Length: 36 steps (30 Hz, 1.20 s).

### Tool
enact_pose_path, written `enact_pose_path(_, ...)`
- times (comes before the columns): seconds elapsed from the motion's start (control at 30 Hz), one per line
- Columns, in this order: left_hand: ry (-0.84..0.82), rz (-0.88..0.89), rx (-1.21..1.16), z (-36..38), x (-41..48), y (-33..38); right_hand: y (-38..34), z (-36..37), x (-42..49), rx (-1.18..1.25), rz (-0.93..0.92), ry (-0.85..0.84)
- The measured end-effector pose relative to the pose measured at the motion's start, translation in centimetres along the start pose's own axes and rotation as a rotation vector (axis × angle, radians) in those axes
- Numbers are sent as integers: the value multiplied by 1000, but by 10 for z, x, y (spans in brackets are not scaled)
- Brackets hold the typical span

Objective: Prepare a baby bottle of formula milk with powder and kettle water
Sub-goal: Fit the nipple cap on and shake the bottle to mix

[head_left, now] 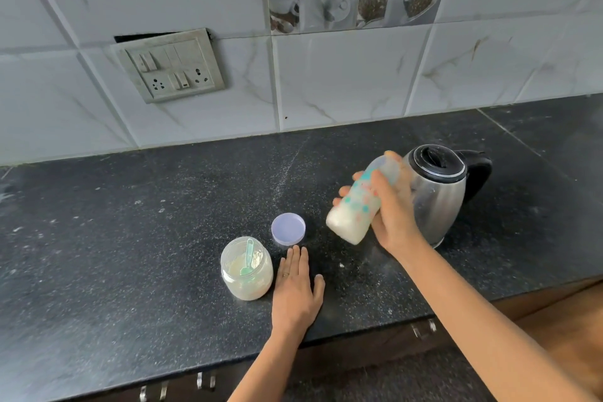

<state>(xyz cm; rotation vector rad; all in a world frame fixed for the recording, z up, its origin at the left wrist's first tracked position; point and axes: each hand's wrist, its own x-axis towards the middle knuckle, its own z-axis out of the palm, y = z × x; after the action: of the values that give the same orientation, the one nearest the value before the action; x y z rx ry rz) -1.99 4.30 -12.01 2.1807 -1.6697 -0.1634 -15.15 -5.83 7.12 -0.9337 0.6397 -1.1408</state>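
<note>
Right hand [393,206] grips the baby bottle [357,202] mid-air, tilted, milky liquid at its lower end, motion-blurred, in front of the steel kettle [437,192]; left hand [298,290] flat, fingers together, on the speckled black countertop [130,238] near its front edge; open powder jar [247,268] with green scoop [248,258] just left; round lid [288,228] beyond; wide bare counter left.

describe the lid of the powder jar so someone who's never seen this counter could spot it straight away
Start at the steel kettle on the black counter and look left, past the tilted baby bottle in the right hand. The lid lies alone just behind the open powder jar, beyond the left hand's fingertips. It is the only flat, pale lilac disc there.
</note>
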Motion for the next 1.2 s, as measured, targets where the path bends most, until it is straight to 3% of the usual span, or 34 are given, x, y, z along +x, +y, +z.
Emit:
enact_pose_path(0.07,-17,-2,-1,-1,1,0,-2,1,5,74,9,60)
enact_pose_path(0.2,11,7,1,0,0,-1,0,5,-8,-133,-9,-216)
enact_pose_path(0.33,-1,5,-11,0,0,-1,-6,1,7,128,-14,53)
enact_pose_path(0.5,-18,4,-25,-2,0,-1,-3,2,-6,-159,-30,-244)
enact_pose_path(0.63,-18,4,-18,0,2,0,-11,3,4,156,-19,59)
enact_pose_path(0.67,-19,3,-20,0,2,0,-8,2,4,125,-11,21)
enact_pose_path(0.77,-13,7,-26,-1,0,-1,-1,0,-13,-196,-12,-301)
enact_pose_path(0.8,-11,8,-23,-1,0,-1,0,0,-13,-212,-35,-319)
enact_pose_path(0.93,2,3,-7,-1,1,0,-4,0,-1,111,-19,10)
enact_pose_path(0.97,-7,4,-8,-1,1,0,-1,-1,0,75,-12,-23)
enact_pose_path(1.07,-14,5,-31,0,0,-3,5,-1,-13,-246,-41,-341)
enact_pose_path(1.1,-15,6,-32,0,0,-3,3,-1,-10,-243,-62,-333)
enact_pose_path(1.2,-3,4,-29,0,0,-1,-10,2,9,70,-72,-18)
